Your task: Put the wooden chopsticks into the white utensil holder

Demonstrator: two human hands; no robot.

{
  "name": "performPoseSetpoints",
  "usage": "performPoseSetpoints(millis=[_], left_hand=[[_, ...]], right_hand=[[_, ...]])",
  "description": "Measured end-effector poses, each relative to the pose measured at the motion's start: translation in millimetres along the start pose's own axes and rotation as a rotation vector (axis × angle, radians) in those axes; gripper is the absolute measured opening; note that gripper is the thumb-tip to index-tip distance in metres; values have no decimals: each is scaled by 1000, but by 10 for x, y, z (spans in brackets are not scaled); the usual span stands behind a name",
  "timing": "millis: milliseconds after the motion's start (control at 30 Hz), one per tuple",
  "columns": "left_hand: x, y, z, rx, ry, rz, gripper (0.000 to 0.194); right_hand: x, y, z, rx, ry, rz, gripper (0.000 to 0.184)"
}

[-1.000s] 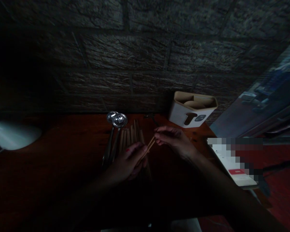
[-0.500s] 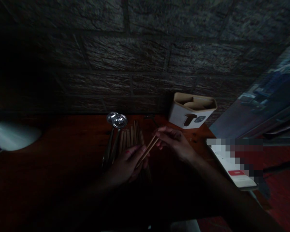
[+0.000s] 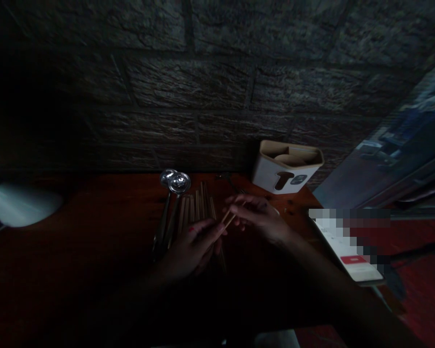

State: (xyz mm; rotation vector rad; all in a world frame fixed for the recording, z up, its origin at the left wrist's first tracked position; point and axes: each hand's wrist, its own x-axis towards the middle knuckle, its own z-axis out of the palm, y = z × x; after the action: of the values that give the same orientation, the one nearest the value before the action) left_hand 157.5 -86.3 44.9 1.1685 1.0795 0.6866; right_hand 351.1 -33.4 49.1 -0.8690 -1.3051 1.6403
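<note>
A pair of chopsticks (image 3: pixel 230 220) slants between my two hands above the table. My left hand (image 3: pixel 199 241) is closed around their lower part, which its fingers hide. Farther up, my right hand (image 3: pixel 255 215) pinches them between thumb and fingers, and the tips poke out just past the thumb. Several more chopsticks (image 3: pixel 192 205) lie side by side on the table behind my left hand. Left of these rest two long-handled metal ladles, the nearer one a slotted ladle (image 3: pixel 179 182) with holes in its bowl.
A white utensil holder (image 3: pixel 288 169) with a tan, divided inside stands at the back right by the brick wall (image 3: pixel 217 87). Small dark utensils (image 3: pixel 229 179) lie left of it. A white object (image 3: pixel 21 205) is at far left, and a white-and-red card (image 3: pixel 351 251) at right.
My right hand has slid its grip along the chopsticks, so a short end now shows beyond its fingers. My left hand has shifted slightly up along them.
</note>
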Motion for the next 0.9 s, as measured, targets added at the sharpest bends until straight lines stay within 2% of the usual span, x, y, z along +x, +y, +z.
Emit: performPoseSetpoints(millis=[67,200,300,400,467,633,800,900], left_hand=[[-6,11,7,12,-9,13,33],[-6,-4,35,6,-10,13,36],[4,-14,29,-22,21,23,37],[17,-6,6,-39,20,50,36],[27,-3,-6,-63,7,51,37],[57,-19,-23,-137,-86,3,38],[55,-4,-40,-162,-129,-11,38],[37,6,-48,-212,-213,-56,41]], right_hand=[[8,23,10,-22,-25,34,26],[50,21,-20,123,132,99,50],[42,-11,-38,180,105,61,39],[27,8,-12,109,-6,23,26],[38,47,12,89,2,15,20],[79,96,6,89,151,7,30],[45,74,22,73,40,3,25],[42,79,55,83,70,31,27]])
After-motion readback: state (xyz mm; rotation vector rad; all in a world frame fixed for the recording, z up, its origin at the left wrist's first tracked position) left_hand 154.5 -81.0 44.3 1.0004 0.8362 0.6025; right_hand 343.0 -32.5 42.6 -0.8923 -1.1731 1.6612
